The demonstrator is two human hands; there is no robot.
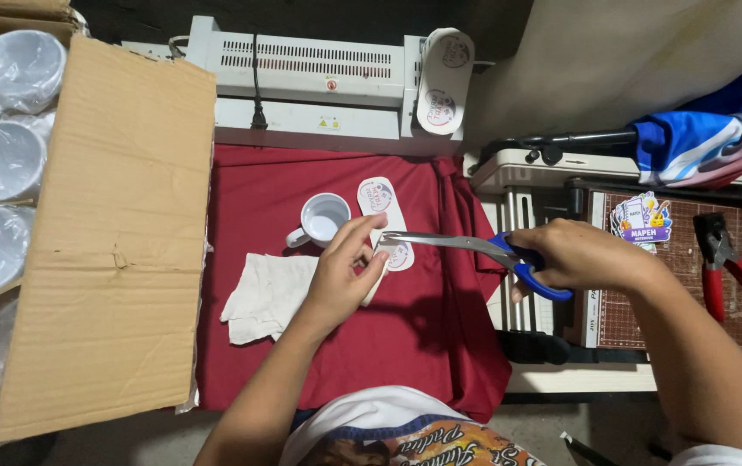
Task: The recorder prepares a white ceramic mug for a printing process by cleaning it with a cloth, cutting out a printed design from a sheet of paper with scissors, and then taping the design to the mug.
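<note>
- Left hand [341, 280]: fingers pinched together on a printed strip [385, 226], above red cloth [405, 336].
- Right hand [574, 255]: closed through blue scissors [483, 252], blades at the strip.
- White mug [321, 218] just beyond left hand, looks empty.
- Cardboard box [120, 224] far left: wrapped mugs [4, 160].

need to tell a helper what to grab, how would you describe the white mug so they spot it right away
Start at the red cloth in front of the grey laminating machine. The white mug stands open end up near the cloth's far edge, just beyond the left hand. Unlike the plastic-wrapped mugs in the cardboard box, it is unwrapped.
</note>
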